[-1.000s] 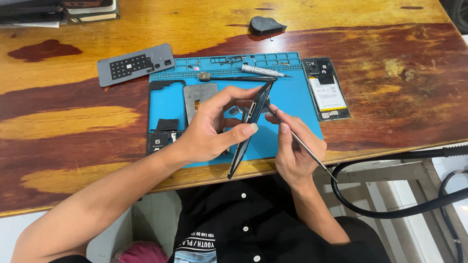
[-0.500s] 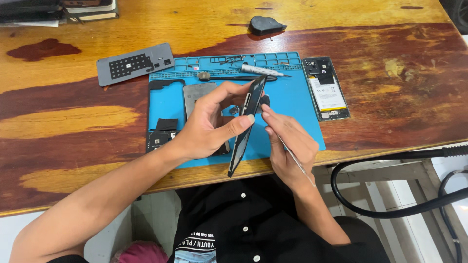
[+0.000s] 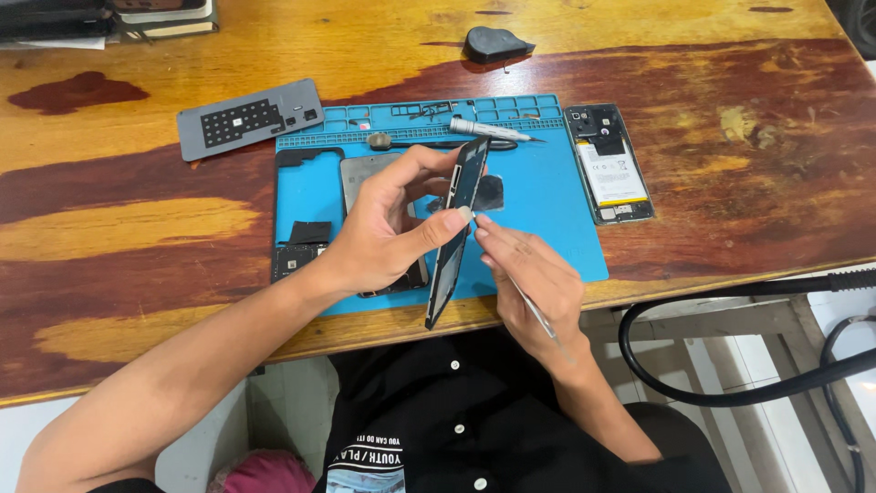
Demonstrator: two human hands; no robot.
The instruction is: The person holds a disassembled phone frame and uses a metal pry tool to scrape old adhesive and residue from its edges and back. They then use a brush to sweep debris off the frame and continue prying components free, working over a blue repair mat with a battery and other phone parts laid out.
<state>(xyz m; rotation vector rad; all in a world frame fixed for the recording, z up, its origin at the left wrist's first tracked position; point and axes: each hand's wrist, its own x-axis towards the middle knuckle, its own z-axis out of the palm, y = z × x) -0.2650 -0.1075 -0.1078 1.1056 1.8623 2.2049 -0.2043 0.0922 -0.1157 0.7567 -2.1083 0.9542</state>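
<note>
A dark phone frame (image 3: 453, 239) was held on edge above the blue mat (image 3: 538, 196), clamped by the left hand (image 3: 388, 233). Thin metal tweezers (image 3: 532, 309) were pinched in the right hand (image 3: 529, 278), tip at the frame's edge.

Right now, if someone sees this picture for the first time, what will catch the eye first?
First, the two hands at the centre: the left hand holds a dark phone frame edge-on above the blue work mat, while the right hand brings thin metal tweezers to its edge. Next, the opened phone body with a pale battery lies right of the mat, and a grey panel lies to the upper left.
</note>
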